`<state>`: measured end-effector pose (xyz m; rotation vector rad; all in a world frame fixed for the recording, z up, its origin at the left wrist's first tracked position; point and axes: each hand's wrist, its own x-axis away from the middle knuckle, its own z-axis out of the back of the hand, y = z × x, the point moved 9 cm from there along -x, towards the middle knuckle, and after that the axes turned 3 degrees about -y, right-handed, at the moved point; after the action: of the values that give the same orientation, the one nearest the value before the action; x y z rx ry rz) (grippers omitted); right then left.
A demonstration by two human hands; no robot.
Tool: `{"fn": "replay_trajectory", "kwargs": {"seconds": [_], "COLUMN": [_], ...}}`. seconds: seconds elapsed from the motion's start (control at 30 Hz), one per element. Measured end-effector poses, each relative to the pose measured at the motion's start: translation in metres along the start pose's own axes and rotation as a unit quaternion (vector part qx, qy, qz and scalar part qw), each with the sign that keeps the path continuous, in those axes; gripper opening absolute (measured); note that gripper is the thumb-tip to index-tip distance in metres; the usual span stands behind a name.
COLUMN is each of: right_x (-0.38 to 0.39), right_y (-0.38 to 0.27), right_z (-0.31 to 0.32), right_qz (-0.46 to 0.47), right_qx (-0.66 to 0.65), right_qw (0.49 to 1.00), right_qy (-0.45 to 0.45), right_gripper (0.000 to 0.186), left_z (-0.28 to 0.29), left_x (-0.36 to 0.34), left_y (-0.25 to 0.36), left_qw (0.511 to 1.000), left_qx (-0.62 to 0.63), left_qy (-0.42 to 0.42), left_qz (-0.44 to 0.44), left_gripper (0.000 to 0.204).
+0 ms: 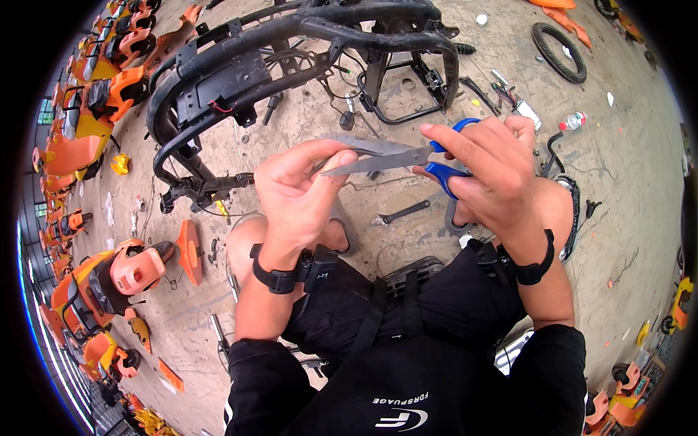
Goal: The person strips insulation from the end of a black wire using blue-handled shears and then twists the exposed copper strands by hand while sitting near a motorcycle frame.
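Head view | right hand (502, 163) grips scissors (411, 157), blades (378, 163) parted toward left hand (294, 190) | left pinching, on what I can't tell | I'd keep that thumb (336, 168) clear

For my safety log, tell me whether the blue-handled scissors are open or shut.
Open: the blue-handled scissors in the right hand have blades and finger loops spread apart.

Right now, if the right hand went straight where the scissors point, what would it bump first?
Probably the left hand: the scissors in the right hand point across at it. Depth is hard to judge from one view.
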<state>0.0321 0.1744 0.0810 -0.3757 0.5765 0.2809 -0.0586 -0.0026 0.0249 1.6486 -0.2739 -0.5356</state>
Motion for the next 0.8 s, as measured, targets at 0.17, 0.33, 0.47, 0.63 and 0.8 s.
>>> {"fn": "replay_trajectory", "kwargs": {"seconds": [0.17, 0.33, 0.47, 0.63, 0.8], "right_x": [-0.0019, -0.0014, 0.0007, 0.0015, -0.0007], "right_y": [-0.0008, -0.0011, 0.0004, 0.0007, -0.0014], "right_z": [0.0007, 0.0013, 0.0029, 0.0028, 0.0017], "right_qz": [-0.003, 0.006, 0.002, -0.001, -0.003], "right_qx": [0.015, 0.008, 0.001, 0.003, 0.018], "right_qw": [1.000, 1.000, 1.000, 1.000, 1.000], "right_qy": [0.010, 0.007, -0.001, -0.001, 0.010], "right_gripper": [0.044, 0.042, 0.041, 0.041, 0.041], "left_z": [-0.0039, -0.0003, -0.0042, -0.0032, -0.0049], "left_x": [0.0008, 0.0011, 0.0004, 0.0017, 0.0021], "left_y": [0.0062, 0.0014, 0.0041, 0.0054, 0.0113], "left_qw": [0.999, 1.000, 0.999, 0.999, 0.996], "left_qx": [-0.049, -0.022, -0.025, -0.045, -0.088], "left_qy": [-0.001, 0.001, -0.020, -0.012, 0.003], "left_qz": [-0.014, -0.020, -0.026, -0.025, -0.027], "left_gripper": [0.013, 0.012, 0.012, 0.012, 0.013]}}
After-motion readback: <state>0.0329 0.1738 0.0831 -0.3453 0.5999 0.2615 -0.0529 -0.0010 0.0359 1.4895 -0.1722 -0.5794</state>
